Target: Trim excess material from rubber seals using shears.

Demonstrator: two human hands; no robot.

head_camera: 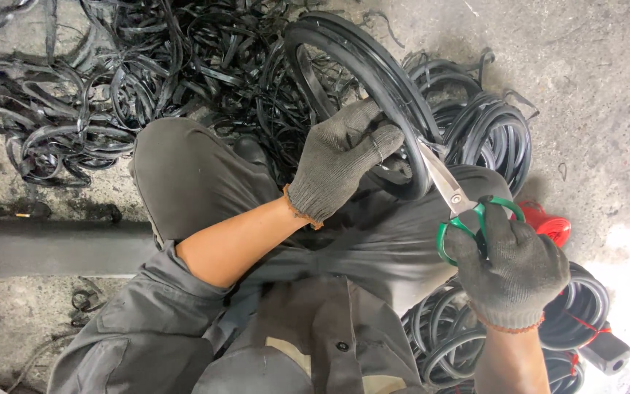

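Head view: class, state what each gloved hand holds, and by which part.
Left hand grips the black rubber tyre ring at its lower rim. Right hand holds the green-handled metal scissors by their handle loops.

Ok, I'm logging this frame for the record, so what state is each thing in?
Left hand: gloved, gripping the tyre.
Right hand: gloved, fingers through the scissors' handles.
Tyre: black, held up over the lap, blades at its edge.
Scissors: green-handled, blades against the tyre.
Rubber strips: tangled heap on the floor.
Coiled rings: stacked on the floor.
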